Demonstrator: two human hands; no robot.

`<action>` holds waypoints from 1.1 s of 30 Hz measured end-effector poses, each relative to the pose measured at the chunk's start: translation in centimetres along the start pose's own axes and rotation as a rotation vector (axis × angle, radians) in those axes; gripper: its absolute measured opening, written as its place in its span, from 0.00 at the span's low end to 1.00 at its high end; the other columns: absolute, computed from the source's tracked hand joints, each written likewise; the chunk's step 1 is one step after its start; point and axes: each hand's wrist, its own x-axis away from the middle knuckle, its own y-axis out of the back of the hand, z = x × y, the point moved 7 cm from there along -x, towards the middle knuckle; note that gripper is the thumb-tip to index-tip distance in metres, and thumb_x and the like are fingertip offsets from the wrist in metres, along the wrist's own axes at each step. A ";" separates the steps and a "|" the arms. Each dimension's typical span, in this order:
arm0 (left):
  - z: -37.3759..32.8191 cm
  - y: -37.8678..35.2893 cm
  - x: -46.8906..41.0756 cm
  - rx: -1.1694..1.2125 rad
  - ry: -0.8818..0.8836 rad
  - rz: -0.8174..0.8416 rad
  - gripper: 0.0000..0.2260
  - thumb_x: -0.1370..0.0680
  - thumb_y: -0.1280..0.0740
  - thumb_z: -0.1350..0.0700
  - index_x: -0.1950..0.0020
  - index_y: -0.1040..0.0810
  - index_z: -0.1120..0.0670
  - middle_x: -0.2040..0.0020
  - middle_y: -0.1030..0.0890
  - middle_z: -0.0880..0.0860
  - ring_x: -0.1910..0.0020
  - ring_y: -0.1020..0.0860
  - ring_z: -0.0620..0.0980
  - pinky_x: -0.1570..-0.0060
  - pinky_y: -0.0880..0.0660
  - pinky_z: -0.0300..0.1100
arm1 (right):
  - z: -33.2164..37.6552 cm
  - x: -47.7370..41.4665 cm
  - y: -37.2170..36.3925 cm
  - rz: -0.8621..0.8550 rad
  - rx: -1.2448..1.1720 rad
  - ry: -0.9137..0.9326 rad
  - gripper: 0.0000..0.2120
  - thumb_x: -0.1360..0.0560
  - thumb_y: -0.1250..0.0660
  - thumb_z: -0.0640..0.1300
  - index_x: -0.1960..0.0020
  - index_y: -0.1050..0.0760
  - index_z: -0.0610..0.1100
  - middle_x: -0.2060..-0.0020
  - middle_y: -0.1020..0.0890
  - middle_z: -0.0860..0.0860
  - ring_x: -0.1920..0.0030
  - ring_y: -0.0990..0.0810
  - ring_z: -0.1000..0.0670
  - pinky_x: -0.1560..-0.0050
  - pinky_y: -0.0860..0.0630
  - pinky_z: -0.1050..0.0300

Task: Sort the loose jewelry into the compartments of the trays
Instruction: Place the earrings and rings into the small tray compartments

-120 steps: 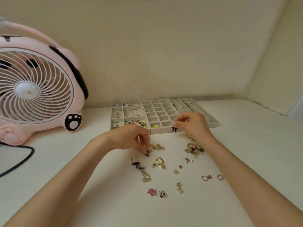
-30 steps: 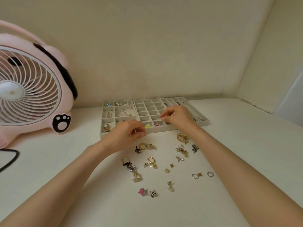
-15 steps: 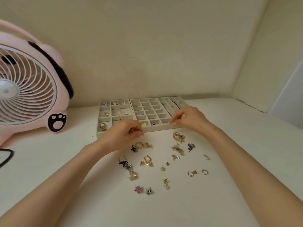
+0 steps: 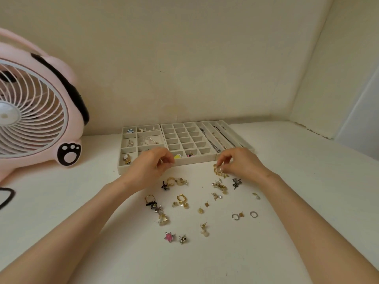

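Table (image 4: 307, 201): white top set in a cream-walled corner; it bears everything below.

Fan (image 4: 30, 119): pink, with a white grille and a black paw print on its foot, at the far left. A black cable (image 4: 6, 196) lies in front of it.

Trays: three grey trays, side by side against the back wall.
- Left tray (image 4: 123, 170): wide compartments holding a blue-white piece (image 4: 130, 131), a pearl piece (image 4: 148, 140) and a gold piece (image 4: 126, 158).
- Middle tray (image 4: 194, 161): a grid of small cells. A yellow piece (image 4: 177, 156) and a pink-black piece (image 4: 190, 154) lie in its front row.
- Right tray (image 4: 240, 136): long slots with chains (image 4: 217, 138) laid lengthwise.

Left hand (image 4: 151, 167): over the front edge of the left tray, fingers curled, thumb and forefinger tips together. Whether they hold a piece cannot be told.

Right hand (image 4: 240, 162): just in front of the right tray, fingertips pinching a gold cluster (image 4: 218, 171) that rests on the table.

Loose jewelry: scattered on the table between the forearms, in front of the trays.
- clear heart (image 4: 164, 219)
- gold hoop (image 4: 180, 198)
- dark snake-like piece (image 4: 236, 183)
- pink star (image 4: 169, 237), with a checkered star (image 4: 182, 239) just beside it
- two silver rings (image 4: 235, 216) (image 4: 253, 214), a small gold stud between them
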 end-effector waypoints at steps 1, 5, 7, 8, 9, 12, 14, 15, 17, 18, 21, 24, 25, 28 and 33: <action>0.1 0.0 0.0 0.000 0.009 -0.003 0.05 0.23 0.36 0.61 0.53 0.22 0.52 0.59 0.24 0.43 0.65 0.25 0.41 0.63 0.30 0.34 | 0.0 0.0 0.0 0.012 0.004 0.003 0.05 0.29 0.28 0.44 0.58 0.21 0.54 0.60 0.19 0.57 0.59 0.22 0.56 0.64 0.32 0.63; 0.4 0.2 0.0 0.001 0.041 -0.021 0.04 0.23 0.35 0.61 0.53 0.22 0.52 0.58 0.22 0.45 0.63 0.23 0.45 0.63 0.30 0.34 | -0.2 0.0 -0.2 0.082 0.036 -0.019 0.01 0.29 0.30 0.47 0.58 0.21 0.53 0.58 0.18 0.57 0.56 0.21 0.56 0.56 0.26 0.59; 0.5 0.3 0.0 0.002 0.047 -0.029 0.04 0.23 0.34 0.60 0.53 0.22 0.52 0.58 0.22 0.45 0.64 0.23 0.45 0.64 0.30 0.33 | -0.2 0.0 -0.1 0.053 0.041 -0.029 0.04 0.29 0.29 0.52 0.59 0.21 0.52 0.59 0.18 0.57 0.56 0.22 0.56 0.57 0.27 0.60; 0.5 0.3 0.0 -0.001 0.050 -0.027 0.04 0.23 0.34 0.60 0.54 0.22 0.52 0.59 0.23 0.45 0.65 0.24 0.44 0.64 0.30 0.33 | -0.2 -0.1 0.0 0.020 0.037 -0.033 0.06 0.29 0.29 0.52 0.59 0.21 0.51 0.59 0.18 0.57 0.56 0.22 0.56 0.60 0.29 0.62; 0.6 0.3 0.1 -0.005 0.053 -0.022 0.04 0.24 0.34 0.60 0.54 0.22 0.52 0.59 0.23 0.45 0.65 0.25 0.43 0.65 0.31 0.33 | -0.1 0.0 0.1 -0.016 0.031 -0.035 0.06 0.30 0.28 0.52 0.58 0.22 0.51 0.59 0.19 0.57 0.56 0.22 0.55 0.62 0.31 0.62; 0.6 0.3 0.1 0.012 0.064 0.002 0.03 0.24 0.33 0.60 0.55 0.22 0.52 0.61 0.22 0.45 0.64 0.25 0.45 0.66 0.32 0.30 | 0.1 -0.1 -0.2 -0.053 0.047 -0.031 0.09 0.30 0.27 0.51 0.53 0.23 0.51 0.58 0.22 0.56 0.55 0.24 0.55 0.61 0.33 0.60; 0.7 0.3 0.0 0.027 0.068 0.009 0.04 0.25 0.33 0.61 0.56 0.22 0.52 0.61 0.21 0.47 0.64 0.24 0.46 0.67 0.32 0.28 | 0.3 -0.2 -0.5 -0.037 0.066 -0.026 0.06 0.29 0.28 0.51 0.54 0.22 0.51 0.59 0.22 0.57 0.57 0.24 0.55 0.61 0.32 0.60; 0.7 0.4 0.0 0.034 0.071 0.003 0.04 0.25 0.33 0.61 0.56 0.22 0.52 0.60 0.21 0.47 0.64 0.24 0.46 0.67 0.32 0.28 | 0.4 -0.2 -0.6 -0.030 0.068 -0.024 0.05 0.29 0.28 0.50 0.54 0.21 0.51 0.59 0.22 0.57 0.57 0.24 0.55 0.60 0.32 0.59; 0.6 0.8 0.0 0.057 0.071 -0.005 0.04 0.26 0.32 0.60 0.57 0.21 0.51 0.60 0.20 0.48 0.64 0.24 0.47 0.65 0.31 0.30 | 0.5 -0.2 -0.7 -0.007 0.069 -0.021 0.04 0.29 0.28 0.49 0.56 0.21 0.51 0.60 0.22 0.57 0.57 0.24 0.55 0.60 0.31 0.59; 0.4 1.0 0.0 0.083 0.056 0.011 0.04 0.26 0.31 0.60 0.58 0.21 0.51 0.60 0.20 0.48 0.63 0.24 0.47 0.64 0.31 0.32 | 0.5 -0.2 -0.8 0.007 0.070 -0.023 0.04 0.29 0.28 0.49 0.56 0.21 0.51 0.61 0.22 0.58 0.58 0.24 0.56 0.59 0.30 0.59; -1.7 0.5 0.5 0.138 -0.066 0.207 0.04 0.28 0.28 0.59 0.58 0.20 0.51 0.60 0.21 0.45 0.62 0.27 0.41 0.62 0.33 0.30 | 0.3 -0.3 -0.8 0.020 0.049 -0.023 0.06 0.30 0.27 0.50 0.57 0.22 0.50 0.62 0.22 0.59 0.58 0.24 0.57 0.60 0.30 0.60; -3.4 -1.2 1.2 0.032 -0.194 0.402 0.05 0.29 0.27 0.56 0.55 0.19 0.50 0.58 0.24 0.43 0.58 0.29 0.39 0.58 0.33 0.29 | 0.3 -0.1 -0.8 0.008 0.005 -0.011 0.07 0.31 0.26 0.48 0.58 0.22 0.49 0.61 0.21 0.58 0.57 0.23 0.56 0.61 0.31 0.60; -3.5 -1.7 1.4 -0.013 -0.212 0.432 0.07 0.30 0.26 0.54 0.53 0.19 0.49 0.57 0.24 0.43 0.56 0.30 0.39 0.55 0.32 0.30 | 0.3 -0.1 -0.9 0.000 -0.014 -0.005 0.07 0.32 0.26 0.48 0.59 0.23 0.49 0.61 0.20 0.58 0.58 0.23 0.56 0.61 0.30 0.60; -3.4 -2.7 1.5 -0.117 -0.221 0.461 0.09 0.30 0.26 0.49 0.51 0.20 0.46 0.55 0.26 0.45 0.53 0.33 0.39 0.50 0.32 0.36 | 0.3 0.0 -0.5 -0.066 -0.146 0.000 0.06 0.32 0.25 0.45 0.61 0.22 0.47 0.62 0.20 0.56 0.61 0.24 0.56 0.59 0.27 0.58; -3.8 -3.0 1.6 -0.174 -0.263 0.447 0.07 0.30 0.27 0.51 0.54 0.21 0.48 0.55 0.27 0.44 0.55 0.33 0.36 0.52 0.34 0.34 | 0.3 0.1 0.5 -0.185 -0.461 -0.011 0.05 0.32 0.26 0.35 0.58 0.19 0.43 0.66 0.20 0.51 0.69 0.23 0.57 0.64 0.26 0.69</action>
